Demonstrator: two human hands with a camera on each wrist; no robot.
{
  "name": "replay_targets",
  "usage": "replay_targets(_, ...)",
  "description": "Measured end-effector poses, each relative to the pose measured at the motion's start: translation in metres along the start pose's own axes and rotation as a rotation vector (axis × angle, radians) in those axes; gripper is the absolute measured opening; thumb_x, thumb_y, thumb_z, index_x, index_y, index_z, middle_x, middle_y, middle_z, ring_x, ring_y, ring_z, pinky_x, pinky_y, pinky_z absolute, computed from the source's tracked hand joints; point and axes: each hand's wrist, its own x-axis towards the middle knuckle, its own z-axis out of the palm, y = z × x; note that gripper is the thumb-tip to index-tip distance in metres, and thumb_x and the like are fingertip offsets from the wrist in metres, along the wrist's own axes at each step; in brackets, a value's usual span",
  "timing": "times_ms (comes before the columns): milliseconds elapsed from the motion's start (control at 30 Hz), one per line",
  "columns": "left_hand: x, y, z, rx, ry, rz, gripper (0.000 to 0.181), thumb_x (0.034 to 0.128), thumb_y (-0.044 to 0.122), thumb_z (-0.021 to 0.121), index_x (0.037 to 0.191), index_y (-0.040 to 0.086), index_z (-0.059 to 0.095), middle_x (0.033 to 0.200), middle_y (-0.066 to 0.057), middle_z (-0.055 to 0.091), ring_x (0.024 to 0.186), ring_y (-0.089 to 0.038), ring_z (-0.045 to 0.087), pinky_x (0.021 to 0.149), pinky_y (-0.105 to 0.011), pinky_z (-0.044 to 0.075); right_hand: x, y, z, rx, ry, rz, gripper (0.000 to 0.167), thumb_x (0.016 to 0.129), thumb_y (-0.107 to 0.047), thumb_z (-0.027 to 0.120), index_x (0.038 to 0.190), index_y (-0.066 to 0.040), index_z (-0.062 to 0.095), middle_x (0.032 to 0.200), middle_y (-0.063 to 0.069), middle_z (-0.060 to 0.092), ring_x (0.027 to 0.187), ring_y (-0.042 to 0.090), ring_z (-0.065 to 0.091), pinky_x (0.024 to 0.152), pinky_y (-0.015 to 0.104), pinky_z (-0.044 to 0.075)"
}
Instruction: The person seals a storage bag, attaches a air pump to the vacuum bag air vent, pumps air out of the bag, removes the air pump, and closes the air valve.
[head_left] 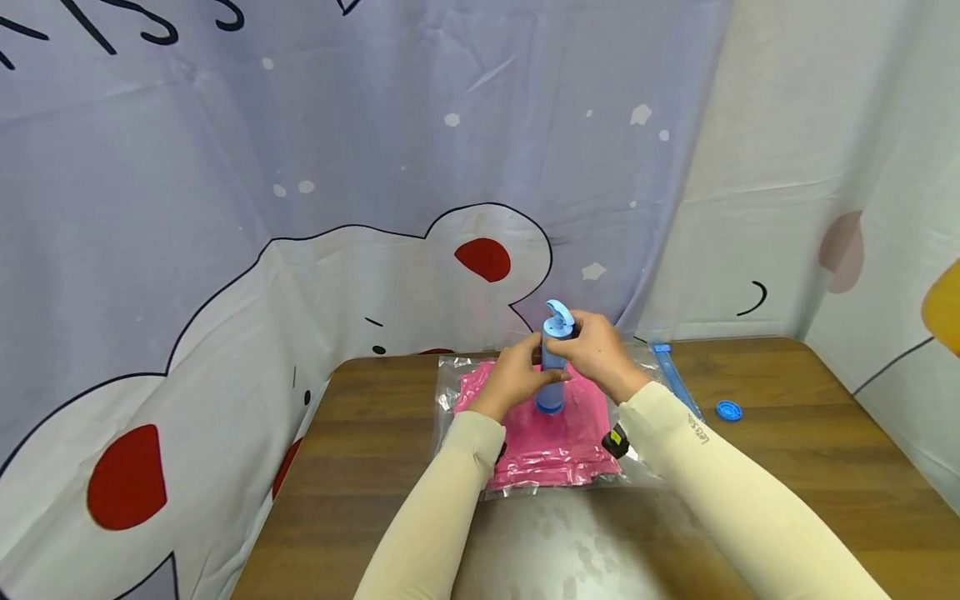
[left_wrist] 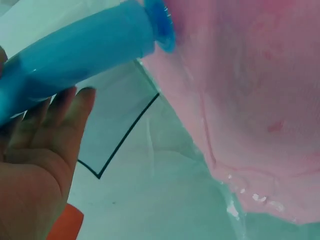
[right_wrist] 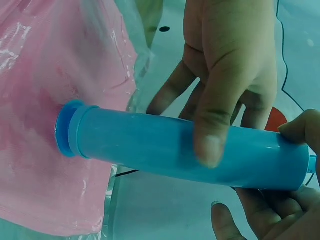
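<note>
A blue hand pump (head_left: 550,398) stands upright with its flared base on a pink-filled clear plastic storage bag (head_left: 540,458). My left hand (head_left: 516,379) holds the pump's middle; in the right wrist view its thumb (right_wrist: 210,140) lies across the barrel, with the fingers behind. Higher up, my right hand (head_left: 600,354) grips the barrel near the top, thumb on one side and fingers on the other. A curved light-blue handle (head_left: 559,313) sticks up from the pump's top. The left wrist view shows the left fingers along the barrel's underside.
Right of the bag, a round blue cap (head_left: 728,411) lies on the wooden table (head_left: 375,467). A long blue strip (head_left: 677,382) lies by the bag's right edge. A printed cloth (head_left: 360,283) hangs behind the table.
</note>
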Motion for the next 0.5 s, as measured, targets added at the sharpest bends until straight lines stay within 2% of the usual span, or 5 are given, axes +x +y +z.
replay_targets(133,0.003,0.002,0.000,0.024,-0.008,0.009,0.053,0.1009,0.026,0.089,0.148,0.015,0.067,0.143,-0.014,0.080,0.135,-0.037,0.078,0.112,-0.052,0.066,0.000,0.001,0.001,0.002,0.013,-0.012,0.029,0.094,-0.012,0.080,0.120,0.000,0.079,0.109,0.013,0.082,0.094,0.020,0.064,0.084,0.029,0.053)
replay_targets(233,0.003,0.002,0.003,0.091,0.023,0.001,0.051,0.0992,0.029,0.091,0.142,0.015,0.066,0.141,-0.014,0.081,0.132,-0.035,0.079,0.109,-0.049,0.067,0.000,0.001,0.002,0.006,0.013,-0.019,0.031,0.094,-0.014,0.079,0.122,0.000,0.078,0.114,0.016,0.082,0.098,0.025,0.065,0.089,0.035,0.055)
replay_targets(333,0.003,0.002,0.006,0.165,0.077,-0.024,0.056,0.0955,0.034,0.094,0.140,0.017,0.065,0.140,-0.012,0.082,0.129,-0.032,0.081,0.106,-0.046,0.069,-0.003,0.005,0.005,-0.025,0.014,-0.022,0.048,0.099,-0.026,0.081,0.140,-0.001,0.073,0.135,0.021,0.079,0.120,0.035,0.071,0.105,0.048,0.059)
replay_targets(400,0.003,0.003,0.009,0.208,0.110,-0.029,0.060,0.0926,0.037,0.097,0.140,0.017,0.065,0.137,-0.011,0.083,0.125,-0.030,0.083,0.103,-0.044,0.070,-0.005,0.007,0.007,-0.048,0.036,-0.018,0.064,0.101,-0.037,0.084,0.151,-0.001,0.066,0.148,0.025,0.072,0.134,0.040,0.068,0.114,0.055,0.057)
replay_targets(500,0.004,0.004,0.015,0.276,0.154,-0.036,0.063,0.0904,0.042,0.098,0.138,0.017,0.066,0.129,-0.010,0.086,0.118,-0.027,0.085,0.100,-0.043,0.070,-0.007,0.010,0.009,-0.062,0.100,-0.007,0.076,0.100,-0.047,0.086,0.154,0.000,0.061,0.147,0.025,0.070,0.133,0.041,0.068,0.112,0.055,0.058)
